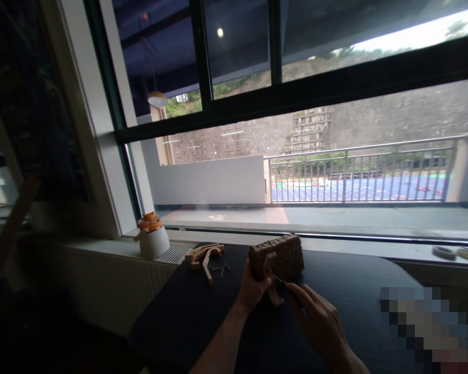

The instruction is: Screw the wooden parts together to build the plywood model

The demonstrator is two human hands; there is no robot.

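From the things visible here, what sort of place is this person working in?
Likely a ground-level or terrace-side room, though its exact use is unclear: a dark table stands by a large window, with a metal railing outside.

The block [290,255] at the left hand [254,286] is mottled brown, the curved wood [274,298] against it tan. Left of that hand, loose wood [199,254] is pale tan; farther left, the pot [154,242] is whitish, its top [150,223] orange. The counter [359,291] below is blue-black.
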